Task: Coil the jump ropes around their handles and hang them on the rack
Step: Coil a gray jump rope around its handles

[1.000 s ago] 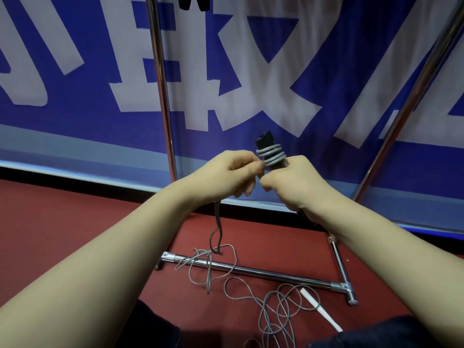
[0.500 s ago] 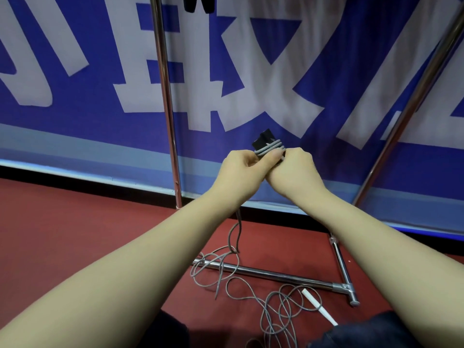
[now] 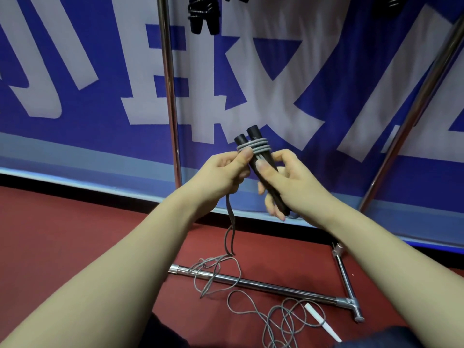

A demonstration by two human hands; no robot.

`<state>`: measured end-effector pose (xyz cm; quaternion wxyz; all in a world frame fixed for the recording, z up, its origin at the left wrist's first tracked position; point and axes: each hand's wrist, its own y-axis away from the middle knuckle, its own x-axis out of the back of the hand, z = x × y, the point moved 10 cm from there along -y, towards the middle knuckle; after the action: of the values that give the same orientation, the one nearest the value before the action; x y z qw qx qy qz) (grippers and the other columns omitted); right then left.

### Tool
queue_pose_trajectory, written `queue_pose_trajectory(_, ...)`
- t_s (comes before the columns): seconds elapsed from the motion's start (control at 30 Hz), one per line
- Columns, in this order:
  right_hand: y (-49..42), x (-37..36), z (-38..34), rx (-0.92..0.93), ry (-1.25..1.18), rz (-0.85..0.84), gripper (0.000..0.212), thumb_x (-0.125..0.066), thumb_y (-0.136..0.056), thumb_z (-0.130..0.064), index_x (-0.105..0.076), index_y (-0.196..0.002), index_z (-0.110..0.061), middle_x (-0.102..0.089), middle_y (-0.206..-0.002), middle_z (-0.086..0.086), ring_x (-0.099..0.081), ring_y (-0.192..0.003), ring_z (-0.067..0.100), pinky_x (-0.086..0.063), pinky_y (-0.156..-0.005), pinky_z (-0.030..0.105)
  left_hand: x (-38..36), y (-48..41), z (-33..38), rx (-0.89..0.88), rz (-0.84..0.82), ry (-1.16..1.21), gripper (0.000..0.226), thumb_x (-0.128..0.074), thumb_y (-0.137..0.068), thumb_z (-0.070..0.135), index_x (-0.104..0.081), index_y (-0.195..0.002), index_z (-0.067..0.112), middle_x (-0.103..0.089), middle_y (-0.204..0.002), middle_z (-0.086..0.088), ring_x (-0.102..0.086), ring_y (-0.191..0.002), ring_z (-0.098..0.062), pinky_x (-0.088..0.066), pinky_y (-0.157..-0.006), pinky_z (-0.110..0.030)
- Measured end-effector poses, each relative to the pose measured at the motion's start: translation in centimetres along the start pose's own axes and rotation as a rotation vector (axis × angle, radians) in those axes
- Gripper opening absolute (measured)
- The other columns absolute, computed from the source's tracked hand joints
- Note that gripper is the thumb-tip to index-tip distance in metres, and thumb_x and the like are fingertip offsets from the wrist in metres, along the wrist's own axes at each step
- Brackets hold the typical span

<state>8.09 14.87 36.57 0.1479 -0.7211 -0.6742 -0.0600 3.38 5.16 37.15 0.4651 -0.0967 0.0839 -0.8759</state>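
My right hand (image 3: 283,183) grips two black jump rope handles (image 3: 263,159) held together, tilted up to the left. Grey rope (image 3: 254,146) circles their upper end in about three turns. My left hand (image 3: 226,172) pinches the rope right beside those turns. From that hand the loose rope (image 3: 229,232) hangs down and spreads in loops on the red floor (image 3: 283,315). At the top edge a coiled black jump rope (image 3: 203,13) hangs from the rack.
Chrome rack uprights stand at the left (image 3: 170,96) and right (image 3: 414,109), with a base bar (image 3: 263,287) on the floor under the loose rope. A white strip (image 3: 322,324) lies near the base foot. A blue-and-white banner (image 3: 75,71) covers the wall behind.
My hands have moved slightly apart and the handles now tilt so both ends show. The view has shifted, bringing the hung rope at the top into sight.
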Motion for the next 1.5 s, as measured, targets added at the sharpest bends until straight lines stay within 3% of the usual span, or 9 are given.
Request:
queue_pose_trajectory(0.13,-0.6,0.1,-0.7,0.08,0.073,0.091,0.018,-0.054,-0.098,-0.037,-0.041,-0.106,-0.025,-0.053,-0.068,0.004,-0.041,-0.037,0.017,-0.031,-0.034,0.02,0.7,-0.3,-0.4,0.022,0.049,-0.024,0.038,-0.043,-0.103,0.037,-0.051,-0.073,0.016,-0.037,-0.055,0.012,-0.023,-0.047,-0.006,-0.023,-0.046,-0.018)
queue_pose_trajectory(0.3,-1.0,0.0,-1.8,0.133,0.139,0.124,0.014,-0.05,-0.1,-0.036,-0.053,-0.11,-0.026,-0.046,-0.061,0.003,-0.036,-0.038,0.011,-0.031,-0.035,0.021,2.5,-0.4,-0.1,-0.016,0.198,-0.164,0.035,-0.046,-0.101,0.043,-0.056,-0.114,0.011,-0.051,-0.056,0.009,-0.037,-0.046,-0.004,-0.032,-0.049,-0.02)
queue_pose_trajectory(0.47,-0.8,-0.7,-2.5,0.189,0.167,0.082,0.018,-0.047,-0.102,-0.032,-0.06,-0.114,-0.029,-0.04,-0.063,0.005,-0.03,-0.038,0.006,-0.031,-0.036,0.022,2.7,0.5,1.5,-0.139,0.294,-0.433,0.042,-0.038,-0.105,0.037,-0.059,-0.087,0.005,-0.059,-0.064,0.001,-0.044,-0.048,-0.003,-0.035,-0.051,-0.015)
queue_pose_trajectory(0.63,-0.9,-0.3,-1.5,0.081,0.188,0.146,0.018,-0.049,-0.098,-0.044,-0.039,-0.102,-0.029,-0.046,-0.061,0.004,-0.036,-0.038,0.015,-0.03,-0.035,0.022,3.0,0.6,2.4,-0.195,0.372,-0.648,0.049,-0.031,-0.102,0.047,-0.055,-0.087,0.007,-0.059,-0.07,-0.006,-0.052,-0.061,-0.021,-0.04,-0.057,-0.034)
queue_pose_trajectory(0.8,-0.7,-0.7,-2.9,0.19,0.534,0.184,0.025,-0.041,-0.101,-0.044,-0.049,-0.11,-0.022,-0.054,-0.062,0.003,-0.045,-0.049,0.018,-0.045,-0.053,0.04,3.5,0.8,1.9,-0.115,0.397,-0.676,0.05,-0.033,-0.103,0.047,-0.053,-0.078,0.009,-0.054,-0.067,-0.003,-0.05,-0.061,-0.022,-0.035,-0.056,-0.034)
queue_pose_trajectory(0.97,-1.0,-1.6,-2.9,0.2,0.655,0.119,0.03,-0.034,-0.101,-0.046,-0.049,-0.123,-0.031,-0.07,-0.085,0.009,-0.061,-0.07,0.03,-0.052,-0.07,0.049,4.4,1.3,2.2,-0.071,0.435,-0.537,0.06,-0.059,-0.086,0.061,-0.044,-0.053,0.014,-0.041,-0.045,0.007,-0.038,-0.045,-0.011,-0.031,-0.045,-0.026)
queue_pose_trajectory(1.1,-0.5,-1.7,-3.8,0.262,0.679,0.123,0.028,-0.045,-0.099,-0.039,-0.054,-0.123,-0.028,-0.07,-0.082,0.006,-0.059,-0.067,0.03,-0.051,-0.067,0.05,4.8,1.5,2.1,-0.045,0.451,-0.395,0.064,-0.067,-0.083,0.056,-0.06,-0.06,-0.004,-0.053,-0.048,-0.008,-0.045,-0.045,-0.012,-0.038,-0.047,-0.023)
queue_pose_trajectory(1.3,0.3,-2.2,-4.4,0.251,0.797,0.202,0.025,-0.056,-0.096,-0.03,-0.051,-0.106,-0.007,-0.063,-0.089,0.01,-0.059,-0.079,0.034,-0.049,-0.068,0.044,4.8,1.8,2.4,0.001,0.538,-0.419,0.058,-0.067,-0.078,0.048,-0.034,-0.043,0.016,-0.032,-0.039,0.007,-0.029,-0.04,-0.011,-0.028,-0.039,-0.02)
queue_pose_trajectory(1.5,0.5,-2.8,-5.3,0.342,0.834,0.214,0.026,-0.055,-0.098,-0.029,-0.048,-0.106,-0.005,-0.061,-0.085,0.012,-0.055,-0.074,0.038,-0.042,-0.062,0.041,5.3,2.0,2.3,-0.008,0.577,-0.382,0.06,-0.06,-0.086,0.052,-0.045,-0.047,0.011,-0.045,-0.038,0.003,-0.032,-0.034,-0.009,-0.03,-0.036,-0.02)
